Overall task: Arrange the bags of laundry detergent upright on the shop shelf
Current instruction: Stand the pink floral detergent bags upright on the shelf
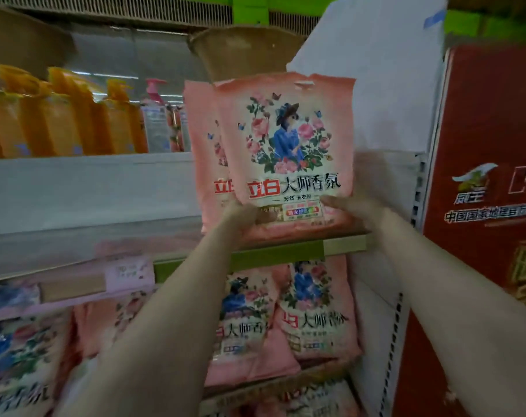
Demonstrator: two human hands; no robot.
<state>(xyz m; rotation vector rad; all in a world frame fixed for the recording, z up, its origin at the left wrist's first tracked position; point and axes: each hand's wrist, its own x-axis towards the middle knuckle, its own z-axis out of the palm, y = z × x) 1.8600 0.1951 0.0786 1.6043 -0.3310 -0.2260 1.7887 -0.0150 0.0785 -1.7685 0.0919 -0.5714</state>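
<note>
Both of my hands clasp the lower part of one pink plastic bag of laundry detergent point(289, 152), printed with roses, butterflies and a figure in a blue dress: my left hand point(240, 216) curls round its bottom corner at about 8 o'clock of the bag, and my right hand point(350, 210) grips the opposite corner at about 4 o'clock, though that hand is blurred and I cannot make out each finger. I hold the bag upright, print facing me, its base just above the green front edge of the shelf point(273, 251); whether the base touches the shelf board I cannot tell. Directly behind it, peeking out at 9 o'clock, stands a second pink detergent bag point(203, 164) of the same design, also upright. On the tier below, at 6 o'clock, more pink bags of the same print point(316, 314) lean and slump against each other, and further ones lie blurred at 7 o'clock. At 10 o'clock a row of orange pouches point(63, 121) stands on a white shelf, with a clear pump bottle with a pink top point(156, 115) beside them. At 3 o'clock a large dark red carton with white lettering point(490, 164) stands beyond the white perforated upright of the shelving point(418, 188). A white sheet-like panel point(376, 70) rises at 1 o'clock behind the held bag.
</note>
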